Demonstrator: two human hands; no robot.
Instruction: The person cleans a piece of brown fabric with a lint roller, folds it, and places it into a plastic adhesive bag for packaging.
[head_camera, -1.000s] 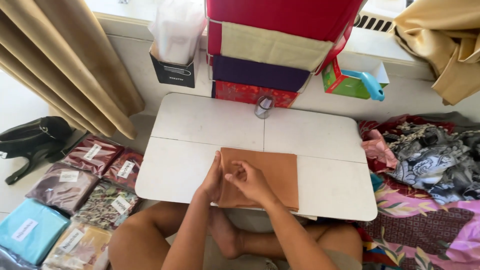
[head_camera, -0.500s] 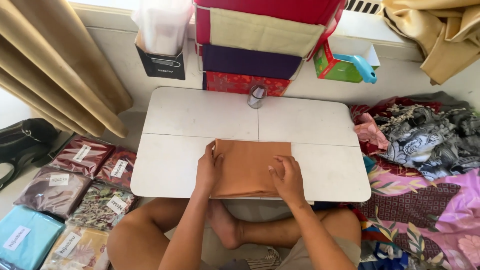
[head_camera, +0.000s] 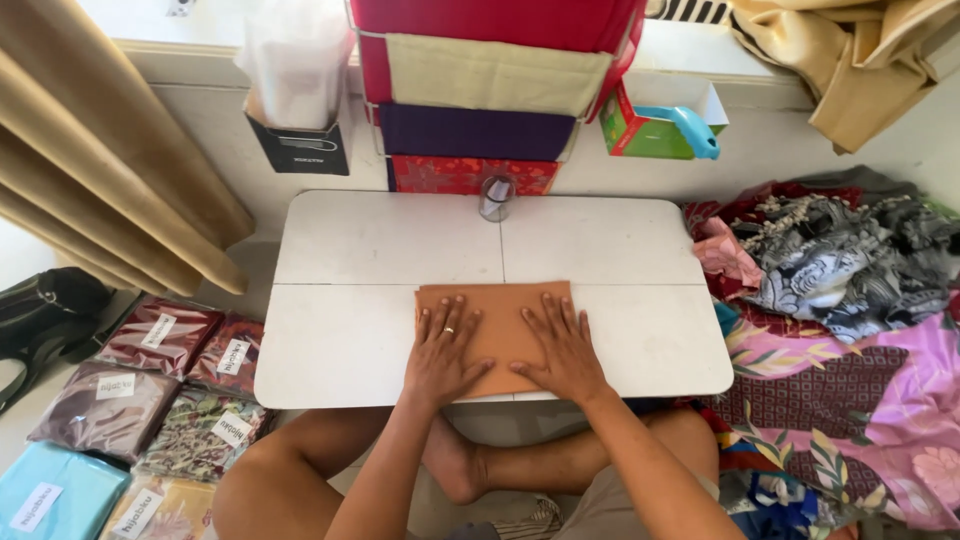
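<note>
Now both hands, left hand (head_camera: 443, 352) and right hand (head_camera: 563, 347), press flat, fingers spread, on the folded brown cloth (head_camera: 497, 318).

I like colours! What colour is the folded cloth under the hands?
Orange-brown, plain with no pattern. The folded cloth shows best in the head view.

Landmark: low folding table (head_camera: 360, 250). Folded cloth (head_camera: 497, 312) on table, near edge, centre. Left hand (head_camera: 443, 352) and right hand (head_camera: 563, 347) flat on cloth, side by side. Small jar (head_camera: 496, 198) on table, far edge. Stacked fabric boxes (head_camera: 480, 100) behind table. Bagged fabrics (head_camera: 130, 390) left of table, on floor. Loose fabric heap (head_camera: 840, 270) right of table.
</note>
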